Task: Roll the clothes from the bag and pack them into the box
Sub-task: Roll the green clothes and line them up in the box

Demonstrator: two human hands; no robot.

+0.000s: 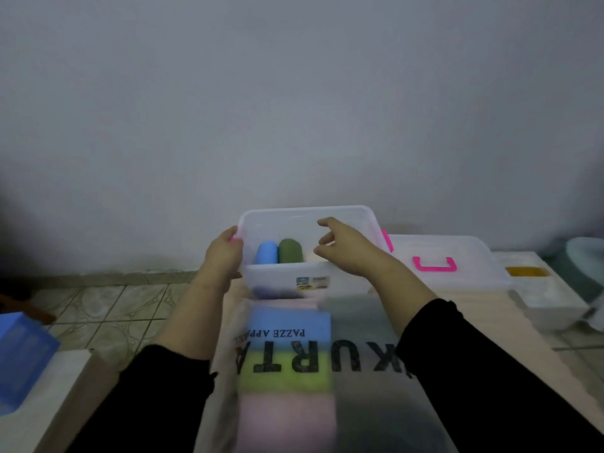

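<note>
A clear plastic box (281, 276) stands at the far end of the table, holding a rolled blue cloth (267, 252) and a rolled green cloth (290, 251) side by side at its left. My left hand (224, 256) grips the box's left rim. My right hand (343, 248) hovers over the box's right half, fingers loosely curled, holding nothing. In front of the box lies a translucent printed bag (369, 364) with folded blue, green and pink clothes (287, 364) showing through it.
The box's clear lid (467, 273) with a pink handle lies to the right of the box. A white tray (549, 305) sits further right. A blue container (23, 351) is at the left edge. A tiled floor and wall lie beyond.
</note>
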